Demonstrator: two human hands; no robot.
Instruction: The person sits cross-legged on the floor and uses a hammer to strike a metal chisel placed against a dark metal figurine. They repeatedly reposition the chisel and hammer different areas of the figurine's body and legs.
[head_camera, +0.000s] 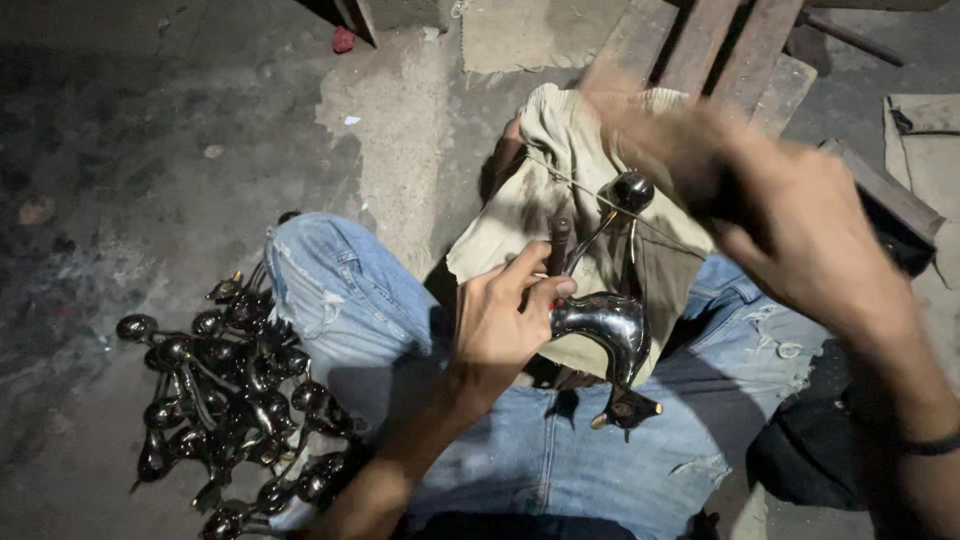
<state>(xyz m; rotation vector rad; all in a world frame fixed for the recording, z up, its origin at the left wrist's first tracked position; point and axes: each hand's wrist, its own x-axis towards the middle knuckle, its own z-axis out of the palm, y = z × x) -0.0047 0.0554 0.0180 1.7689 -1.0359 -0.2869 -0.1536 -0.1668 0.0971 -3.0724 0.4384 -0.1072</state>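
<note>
At centre frame a dark, glossy curved metal casting (605, 335) is pinched by the left hand (505, 325) over a beige cloth (560, 150). The right hand (790, 225), upper right, is blurred, its grip indiscernible. The casting is best kept braced on the cloth, fingers away from the rod (590, 240).

No packages, labels, signs or screens show in this view.
</note>
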